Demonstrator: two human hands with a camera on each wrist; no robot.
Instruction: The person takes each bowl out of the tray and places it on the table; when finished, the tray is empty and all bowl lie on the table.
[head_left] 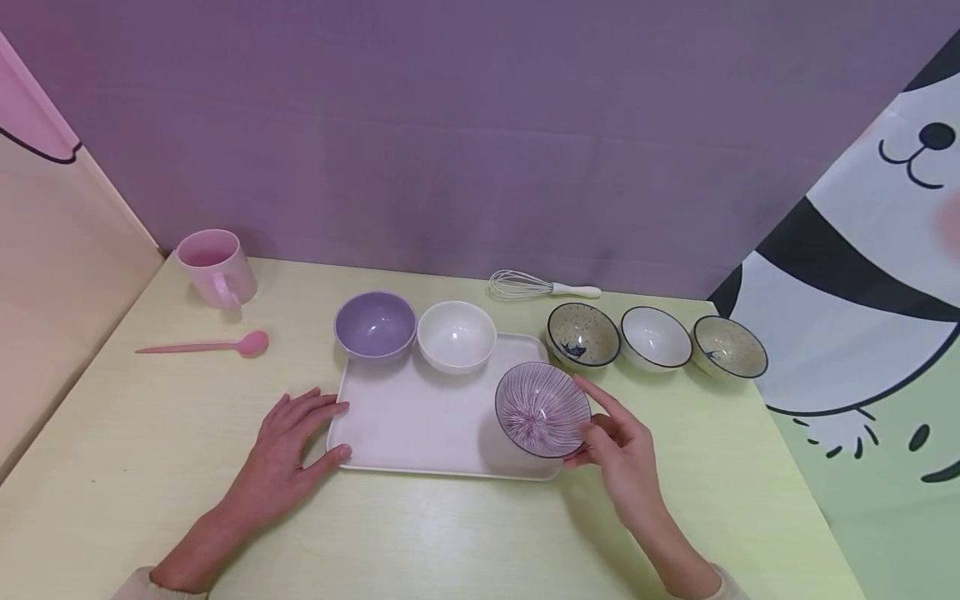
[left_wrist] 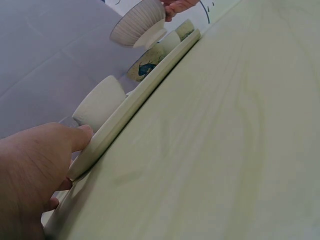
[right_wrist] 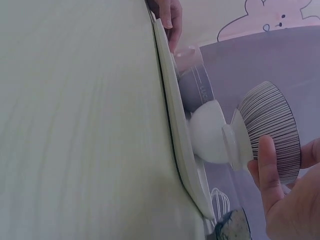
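A white rectangular tray [head_left: 420, 425] holds a purple bowl [head_left: 375, 327] and a white bowl [head_left: 457, 337] side by side along its back edge. The left hand [head_left: 281, 462] rests at the tray's left edge, thumb and fingertips touching the rim. Above the tray's right part, the right hand [head_left: 626, 467] grips a purple-striped bowl [head_left: 542, 410] by its right side; the right wrist view shows this striped bowl [right_wrist: 272, 132] raised clear of the tray, fingers around its wall.
Right of the tray stand a speckled bowl [head_left: 583, 335], a white dark-rimmed bowl [head_left: 656, 338] and another speckled bowl [head_left: 729, 347]. A whisk [head_left: 543, 287] lies behind. At the left are a pink mug [head_left: 217, 268] and a pink spoon [head_left: 202, 346]. A purple backdrop [head_left: 465, 150] rises behind the table.
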